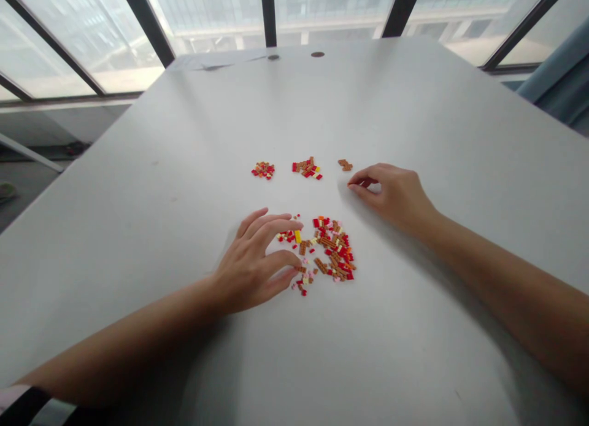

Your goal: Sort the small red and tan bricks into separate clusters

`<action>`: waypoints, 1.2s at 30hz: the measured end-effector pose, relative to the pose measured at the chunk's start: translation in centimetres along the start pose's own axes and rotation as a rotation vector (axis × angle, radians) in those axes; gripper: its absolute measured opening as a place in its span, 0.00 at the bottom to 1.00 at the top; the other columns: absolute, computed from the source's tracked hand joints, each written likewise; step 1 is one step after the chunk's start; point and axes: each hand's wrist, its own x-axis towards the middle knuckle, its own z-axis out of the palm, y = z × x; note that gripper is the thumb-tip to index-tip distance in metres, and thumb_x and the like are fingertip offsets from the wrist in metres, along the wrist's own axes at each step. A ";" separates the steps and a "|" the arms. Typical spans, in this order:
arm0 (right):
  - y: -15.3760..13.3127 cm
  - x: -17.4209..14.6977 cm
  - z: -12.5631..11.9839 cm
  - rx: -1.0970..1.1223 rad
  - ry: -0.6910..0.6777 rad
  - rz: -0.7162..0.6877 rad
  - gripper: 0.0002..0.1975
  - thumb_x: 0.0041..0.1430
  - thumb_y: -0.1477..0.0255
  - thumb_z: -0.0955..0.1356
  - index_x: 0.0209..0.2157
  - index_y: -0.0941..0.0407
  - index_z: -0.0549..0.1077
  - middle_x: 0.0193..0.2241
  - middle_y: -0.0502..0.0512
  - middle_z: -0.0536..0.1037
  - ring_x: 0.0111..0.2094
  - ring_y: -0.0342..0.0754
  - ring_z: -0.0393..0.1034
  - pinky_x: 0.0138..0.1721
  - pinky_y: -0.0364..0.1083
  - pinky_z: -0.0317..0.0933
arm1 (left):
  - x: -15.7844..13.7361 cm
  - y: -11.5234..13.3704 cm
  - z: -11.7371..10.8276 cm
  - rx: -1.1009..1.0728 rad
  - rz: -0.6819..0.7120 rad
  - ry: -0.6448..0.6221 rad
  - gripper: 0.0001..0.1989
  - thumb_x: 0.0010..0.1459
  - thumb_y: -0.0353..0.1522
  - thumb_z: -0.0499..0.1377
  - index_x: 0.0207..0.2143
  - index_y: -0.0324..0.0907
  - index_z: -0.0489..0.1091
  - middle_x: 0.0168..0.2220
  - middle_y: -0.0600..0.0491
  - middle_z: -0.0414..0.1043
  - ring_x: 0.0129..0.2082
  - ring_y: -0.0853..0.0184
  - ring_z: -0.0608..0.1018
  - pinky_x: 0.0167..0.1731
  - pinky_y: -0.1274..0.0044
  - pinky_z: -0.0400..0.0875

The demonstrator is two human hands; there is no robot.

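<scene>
My left hand (253,260) is open, with its fingers spread over the left side of a large loose pile of small building bricks (338,248). The pile mixes red, brown, yellow, cream, pink and orange pieces, and my fingers hide some at its left edge. To the right, my right hand (398,196) is closed in a pinch just above the tabletop. A tiny orange-brown brick (350,185) shows at its fingertips, mostly covered. Just beyond those fingertips lies a small cluster of brown bricks (345,165).
Farther back on the white table (460,125) are two more small groups: a tight red-and-orange cluster (263,170) and a group of brown, red and yellow bricks (307,168). Two round dark discs (317,54) mark the far edge, before large windows. A blue-grey curtain (561,76) hangs at right.
</scene>
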 end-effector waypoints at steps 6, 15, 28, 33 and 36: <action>0.7 0.4 0.3 -0.106 0.039 0.045 0.11 0.60 0.71 0.66 0.42 0.55 0.80 0.41 0.62 0.82 0.40 0.55 0.76 0.46 0.56 0.67 | 0.0 -0.1 0.1 -0.006 -0.010 0.036 0.03 0.63 0.30 0.62 0.37 0.47 0.76 0.55 0.47 0.72 0.59 0.58 0.73 0.63 0.57 0.59; 0.1 -0.2 0.4 -0.398 -0.003 0.043 0.17 0.62 0.70 0.62 0.46 0.53 0.80 0.47 0.63 0.81 0.48 0.63 0.71 0.46 0.61 0.58 | 0.2 -0.3 0.1 0.019 -0.039 0.089 0.02 0.62 0.30 0.62 0.37 0.45 0.76 0.53 0.47 0.72 0.57 0.59 0.74 0.62 0.59 0.61; -6.1 -1.9 -1.6 0.125 -0.178 -0.212 0.07 0.61 0.65 0.69 0.33 0.50 0.79 0.33 0.51 0.83 0.37 0.51 0.76 0.43 0.52 0.60 | 0.2 -0.3 0.2 0.021 -0.116 0.161 0.02 0.61 0.29 0.64 0.37 0.45 0.75 0.53 0.47 0.73 0.56 0.58 0.75 0.61 0.57 0.63; -8.9 -3.6 -1.8 0.161 -0.218 -0.342 0.06 0.62 0.65 0.70 0.33 0.51 0.79 0.32 0.50 0.83 0.38 0.50 0.74 0.44 0.53 0.52 | 0.7 -0.2 0.2 0.023 -0.127 0.181 0.02 0.61 0.30 0.64 0.37 0.45 0.74 0.52 0.46 0.73 0.55 0.59 0.75 0.60 0.58 0.64; -9.4 -4.1 -1.5 0.159 -0.191 -0.382 0.06 0.63 0.65 0.70 0.35 0.50 0.79 0.34 0.50 0.83 0.38 0.49 0.73 0.45 0.54 0.50 | 0.8 -0.1 0.1 0.020 -0.129 0.183 0.02 0.61 0.30 0.64 0.37 0.45 0.74 0.53 0.47 0.73 0.55 0.60 0.75 0.61 0.59 0.65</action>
